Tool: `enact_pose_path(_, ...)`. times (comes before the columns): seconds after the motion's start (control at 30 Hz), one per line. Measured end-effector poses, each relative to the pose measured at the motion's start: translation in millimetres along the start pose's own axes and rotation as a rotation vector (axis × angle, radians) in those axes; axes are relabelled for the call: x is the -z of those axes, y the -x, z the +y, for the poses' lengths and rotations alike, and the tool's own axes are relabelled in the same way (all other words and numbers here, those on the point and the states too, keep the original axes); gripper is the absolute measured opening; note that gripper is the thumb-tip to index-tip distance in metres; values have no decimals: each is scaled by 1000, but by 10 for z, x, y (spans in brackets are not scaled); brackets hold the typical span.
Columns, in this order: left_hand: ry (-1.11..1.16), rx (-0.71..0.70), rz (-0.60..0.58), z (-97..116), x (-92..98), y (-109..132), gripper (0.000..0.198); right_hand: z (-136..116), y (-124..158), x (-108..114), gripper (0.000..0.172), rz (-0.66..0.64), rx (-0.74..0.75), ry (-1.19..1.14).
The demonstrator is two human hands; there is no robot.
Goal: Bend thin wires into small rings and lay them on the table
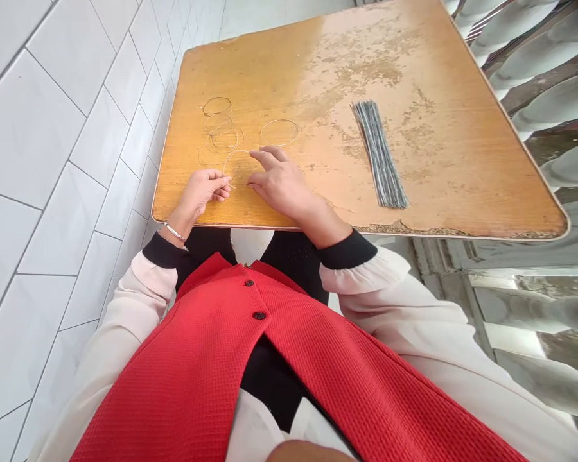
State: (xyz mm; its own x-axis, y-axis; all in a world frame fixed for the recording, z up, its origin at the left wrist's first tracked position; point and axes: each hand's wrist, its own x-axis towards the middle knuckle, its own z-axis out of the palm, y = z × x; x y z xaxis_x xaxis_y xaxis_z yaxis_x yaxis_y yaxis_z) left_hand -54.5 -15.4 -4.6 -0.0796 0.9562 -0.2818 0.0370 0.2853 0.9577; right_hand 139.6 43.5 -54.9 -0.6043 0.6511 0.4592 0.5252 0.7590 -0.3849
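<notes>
**A:** We start with the setting. A white tile wall (72,192) runs down the left side, and ahead sits a round-cornered tabletop (443,160). Its orange wood veneer is worn pale and blotchy toward the far side and flaking along the near edge.

**B:** And the person?

**A:** We see a red waffle-knit vest (212,366) with dark buttons, over pale sleeves with black cuffs (347,250).

**B:** What lies on the tabletop?

**A:** To the right, a bundle of straight grey wires (379,154), tight and parallel. Left of it, several thin wire rings (279,131), smooth and flat, some overlapping.

**B:** The hands?

**A:** The left hand (201,192) is curled near the tabletop's edge, with a thin curved wire (236,151) running to its fingers. We cannot tell whether it pinches the wire. The right hand (279,183) is half open, fingers spread, their tips just beside the wire's arc, with no clear grip.

**B:** What could go wrong?

**A:** We judge that springy wire could flick free if finger pressure eases. The overlapping rings could tangle if dragged, and flaking veneer could snag a wire end. The metal bangle (175,231) on the left wrist could catch a loop.
</notes>
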Motion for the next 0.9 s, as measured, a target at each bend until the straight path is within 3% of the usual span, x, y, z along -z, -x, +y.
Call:
enact_pose_path(0.17,-238,39,6,78,42,-64,3,149,-133,29,34,-156,44,76)
enact_pose_path(0.23,-336,7,25,64,104,-61,17,181,-108,66,34,-153,35,71)
enact_pose_path(0.33,-552,-209,40,-10,238,-89,28,205,-30,121,32,-142,20,47)
enact_pose_path(0.43,-811,-498,-16,-96,361,-195,23,201,23,149,28,-135,-10,28)
enact_pose_path(0.5,-968,-614,-87,-132,405,-290,16,182,21,147,28,-138,-27,28)
enact_pose_path(0.63,-1205,-740,-185,-132,384,-404,13,112,-41,115,31,-164,-26,42)
enact_pose_path(0.77,-1470,-766,-204,-97,299,-371,23,31,-71,120,32,-199,11,80)
enact_pose_path(0.9,-1466,-806,-201,-114,265,-345,27,-18,-25,189,33,-245,55,124)
